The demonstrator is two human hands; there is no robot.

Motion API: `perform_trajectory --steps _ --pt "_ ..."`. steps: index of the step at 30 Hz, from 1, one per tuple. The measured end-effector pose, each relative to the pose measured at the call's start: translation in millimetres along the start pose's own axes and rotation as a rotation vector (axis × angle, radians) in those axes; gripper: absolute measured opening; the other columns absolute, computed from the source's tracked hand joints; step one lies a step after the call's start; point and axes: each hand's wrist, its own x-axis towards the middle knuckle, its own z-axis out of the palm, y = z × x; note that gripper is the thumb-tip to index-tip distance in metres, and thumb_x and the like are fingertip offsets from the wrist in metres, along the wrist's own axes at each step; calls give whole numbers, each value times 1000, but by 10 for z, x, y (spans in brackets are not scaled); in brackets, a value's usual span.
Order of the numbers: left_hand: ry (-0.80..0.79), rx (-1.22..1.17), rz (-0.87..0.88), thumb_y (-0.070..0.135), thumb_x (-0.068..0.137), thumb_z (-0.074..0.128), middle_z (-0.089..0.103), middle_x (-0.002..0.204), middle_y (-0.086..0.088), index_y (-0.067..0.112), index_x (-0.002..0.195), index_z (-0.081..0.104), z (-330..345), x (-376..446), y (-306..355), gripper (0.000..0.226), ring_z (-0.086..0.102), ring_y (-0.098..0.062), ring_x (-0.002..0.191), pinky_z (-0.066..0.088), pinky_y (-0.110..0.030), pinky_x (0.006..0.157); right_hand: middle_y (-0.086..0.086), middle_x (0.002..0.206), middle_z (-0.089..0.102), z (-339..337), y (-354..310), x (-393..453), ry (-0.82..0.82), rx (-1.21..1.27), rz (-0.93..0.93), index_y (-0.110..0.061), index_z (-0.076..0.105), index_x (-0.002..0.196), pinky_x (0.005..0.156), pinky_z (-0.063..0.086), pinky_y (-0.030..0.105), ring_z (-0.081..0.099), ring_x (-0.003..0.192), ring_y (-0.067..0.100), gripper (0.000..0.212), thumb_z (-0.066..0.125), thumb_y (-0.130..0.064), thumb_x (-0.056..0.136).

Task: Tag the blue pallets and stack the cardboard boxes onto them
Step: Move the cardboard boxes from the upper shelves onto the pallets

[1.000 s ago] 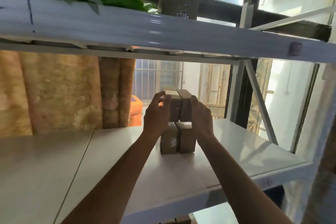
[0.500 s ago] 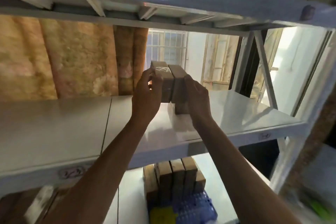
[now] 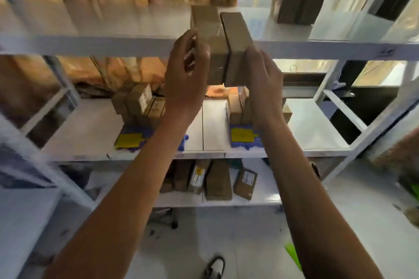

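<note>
Below the left hand [image 3: 188, 70], a blue plastic pallet [image 3: 145, 140] with a yellow tag already carries brown cardboard boxes. Both hands clasp two upright cardboard boxes [image 3: 223, 47] between them. Under the right hand [image 3: 264, 79], a second tagged pallet [image 3: 246, 139] looks partly stacked.

White metal rack [image 3: 127, 44], three shelves in view. Top shelf: small cluster of brown cardboard boxes [image 3: 297, 7] at the right rear. Middle shelf: two blue pallets, left pallet [image 3: 130, 132] and right pallet [image 3: 246, 144], each bearing a yellow tag and upright cardboard boxes. Bottom shelf: a row of cardboard boxes [image 3: 218, 180] lying flat, one with a white label. Pale floor [image 3: 238, 240] beneath the rack
</note>
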Motion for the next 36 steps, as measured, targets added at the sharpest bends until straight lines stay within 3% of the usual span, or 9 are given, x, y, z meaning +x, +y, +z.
perform_trajectory --steps 4,10,14,16,19,24,28,32,36 --pt "32 99 -98 53 100 50 63 126 19 37 137 54 -475 -507 -98 41 61 7 110 56 -23 90 -23 103 72 218 103 -565 -58 42 53 -40 72 116 82 51 24 64 102 -4 31 48 -55 102" --pt "19 128 -246 62 98 46 57 139 17 46 138 49 -1046 -998 -583 43 56 -1 124 54 -35 100 -15 108 74 623 516 -1166 -173 89 173 -30 70 126 80 54 15 67 105 0 36 50 -51 104" --pt "35 70 -352 64 94 52 57 128 38 60 131 45 -1285 -1067 -995 38 55 10 121 53 -17 95 -12 116 73 900 889 -1327 -210 126 281 -35 67 129 84 58 22 69 109 4 34 51 -50 103" --pt "26 59 -418 67 91 53 58 124 38 63 126 45 -1392 -1012 -1248 36 58 8 117 56 -24 95 -13 118 73 1089 1093 -1307 -217 124 344 -38 65 130 87 57 27 69 110 4 32 52 -50 103" --pt "23 56 -490 67 91 51 61 121 34 57 125 50 -1517 -843 -1638 36 61 7 111 57 -28 92 -11 118 73 1397 1358 -1181 -215 116 400 -41 66 128 87 56 31 69 110 9 32 54 -52 100" --pt "-26 81 -549 58 97 50 60 113 40 50 126 51 -1702 -470 -2150 30 58 15 105 51 -6 76 -12 117 73 1922 1698 -957 -204 98 442 -42 66 125 87 56 29 69 110 8 34 53 -56 97" --pt "-55 111 -559 55 97 52 58 122 24 46 123 53 -1730 -149 -2494 27 57 10 109 51 -16 86 -12 116 71 2206 1935 -757 -151 71 460 -36 64 129 76 58 15 68 107 6 39 52 -54 98" --pt "-60 179 -503 45 98 56 53 112 31 42 117 56 -1635 92 -2757 19 56 7 106 50 -22 88 -5 121 69 2359 2167 -556 -94 71 502 -27 62 132 75 57 13 68 107 6 46 53 -54 94" --pt "-98 226 -522 42 101 53 56 107 28 41 118 57 -1477 243 -3003 17 55 7 104 48 -21 87 -14 117 67 2440 2390 -329 -50 91 530 -39 58 124 72 56 9 67 103 -1 32 59 -46 93"
